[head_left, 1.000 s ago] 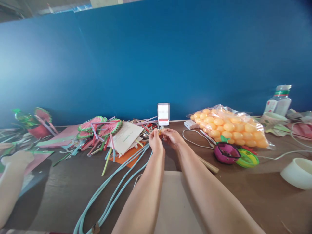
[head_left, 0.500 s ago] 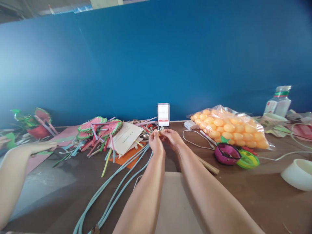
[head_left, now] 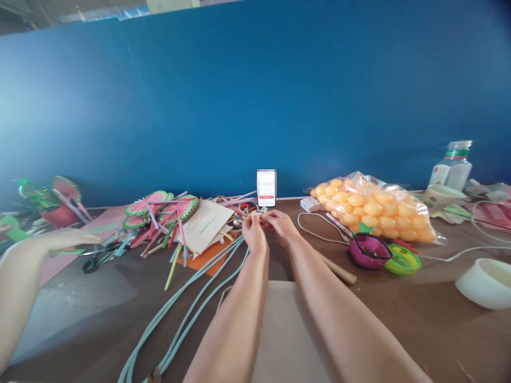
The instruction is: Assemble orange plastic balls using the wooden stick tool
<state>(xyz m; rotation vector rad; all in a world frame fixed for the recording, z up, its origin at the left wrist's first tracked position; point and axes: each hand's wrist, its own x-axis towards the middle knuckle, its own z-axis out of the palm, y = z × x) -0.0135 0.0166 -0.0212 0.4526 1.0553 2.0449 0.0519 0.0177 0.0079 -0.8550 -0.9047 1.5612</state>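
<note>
My left hand (head_left: 254, 230) and my right hand (head_left: 280, 224) meet in front of the upright phone (head_left: 266, 187), fingers pinched together. Between their fingertips is a small shiny object (head_left: 261, 214), silver and gold-toned; it is too small and too covered to name. Just left of my left hand lie round silvery pieces (head_left: 237, 223) among a clutter of small items. Pale blue cords (head_left: 191, 290) run from beside my left wrist toward the table's near edge. Beneath my forearms is a beige board or box surface (head_left: 285, 330).
A co-worker's arm (head_left: 24, 276) reaches in at left, near scissors (head_left: 90, 264). Watermelon-patterned paper fans (head_left: 179, 209) and papers (head_left: 205, 226) lie left of centre. At right are a bag of orange balls (head_left: 371, 207), a purple bowl (head_left: 369, 251), a wooden stick (head_left: 339, 269) and a white cup (head_left: 485, 284).
My hands keep their pinch on the small object with hardly any movement. The co-worker's hand at left has shifted slightly right, and the scissors' dark handles now show below it.
</note>
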